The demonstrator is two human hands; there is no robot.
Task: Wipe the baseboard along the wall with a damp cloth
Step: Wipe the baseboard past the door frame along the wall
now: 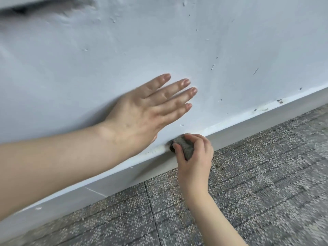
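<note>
A white baseboard (257,121) runs along the foot of the wall from lower left to upper right. A small bunched grey cloth (184,145) is pressed against its top edge near the middle of the view. My right hand (195,157) grips the cloth with curled fingers and thumb. My left hand (147,110) lies flat on the wall just above and left of the cloth, fingers straight and spread. Dirt specks show on the baseboard's top edge to the right of the cloth and just left of it.
The white wall (230,41) has small chips and scuff marks. A grey speckled floor (266,183) with tile seams fills the lower right. A dark blurred shape (44,6) sits at the top left.
</note>
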